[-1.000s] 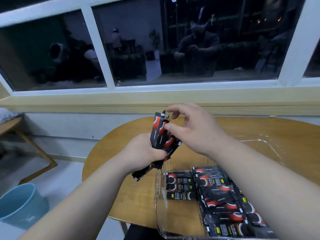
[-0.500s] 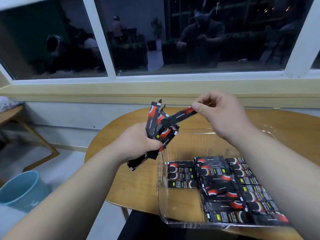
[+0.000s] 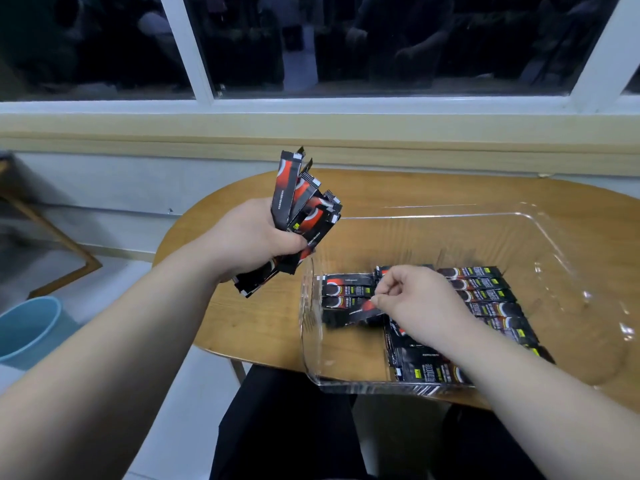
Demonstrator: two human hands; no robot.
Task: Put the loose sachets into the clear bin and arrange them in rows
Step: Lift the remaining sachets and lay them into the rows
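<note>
The bin (image 3: 450,215) sits on the table (image 3: 256,327). Just outside the bin's left wall, the left hand (image 3: 252,237) grips a fanned bunch (image 3: 301,216) of sachets, their ends pointing up. Inside the bin, near that wall, the right hand (image 3: 415,299) pinches 1 sachet (image 3: 349,315), tilted, at the left row (image 3: 346,289). More rows (image 3: 485,294) lie flat across the bin's middle.
</note>
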